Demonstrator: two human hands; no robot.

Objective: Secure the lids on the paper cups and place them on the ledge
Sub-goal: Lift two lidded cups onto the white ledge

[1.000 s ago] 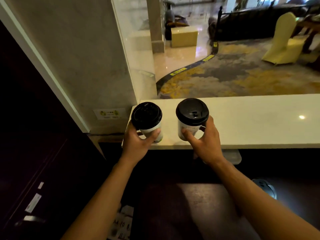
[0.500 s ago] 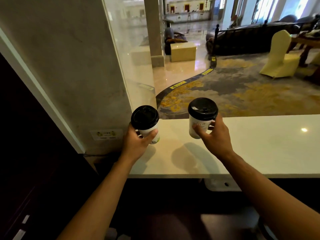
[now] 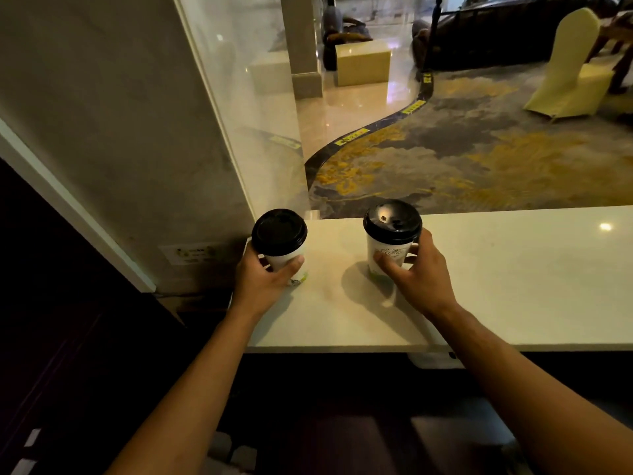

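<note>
Two white paper cups with black lids are over the pale stone ledge (image 3: 496, 289). My left hand (image 3: 263, 282) grips the left cup (image 3: 281, 250) near the ledge's left end, next to the wall. My right hand (image 3: 416, 272) wraps the right cup (image 3: 388, 248) from the right side. The right cup's base seems to rest on the ledge, with its shadow beside it. Whether the left cup touches the ledge I cannot tell. Both lids sit flat on the rims.
A grey wall (image 3: 120, 149) and a glass pane (image 3: 253, 108) border the ledge on the left. Beyond the ledge lies a patterned carpet (image 3: 462, 159), a covered chair (image 3: 572, 66) and a cream box (image 3: 363, 63). Dark furniture fills the space below.
Both hands carried the cups forward over the ledge and lowered them. The cups moved apart a little, and the view tilted down slightly.
</note>
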